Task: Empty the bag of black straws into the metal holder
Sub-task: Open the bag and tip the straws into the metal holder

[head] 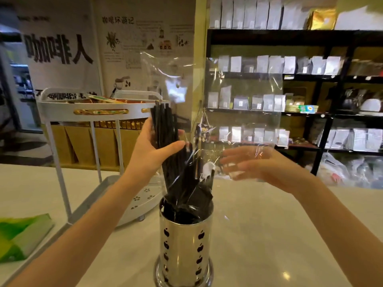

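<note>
A shiny metal holder point(184, 243) with apple-shaped cut-outs stands on the pale counter in front of me. A bundle of black straws point(165, 129) inside a clear plastic bag point(238, 96) points down, its lower end resting in the holder's mouth. My left hand point(153, 150) grips the straws through the bag, just above the holder. My right hand point(259, 164) is to the right, fingers spread, touching the loose clear film of the bag; it looks blurred.
A white two-tier cart point(99, 112) with packets stands behind the counter at left. A green booklet point(20, 235) lies at the counter's left edge. Dark shelves point(310, 79) of pouches fill the right background.
</note>
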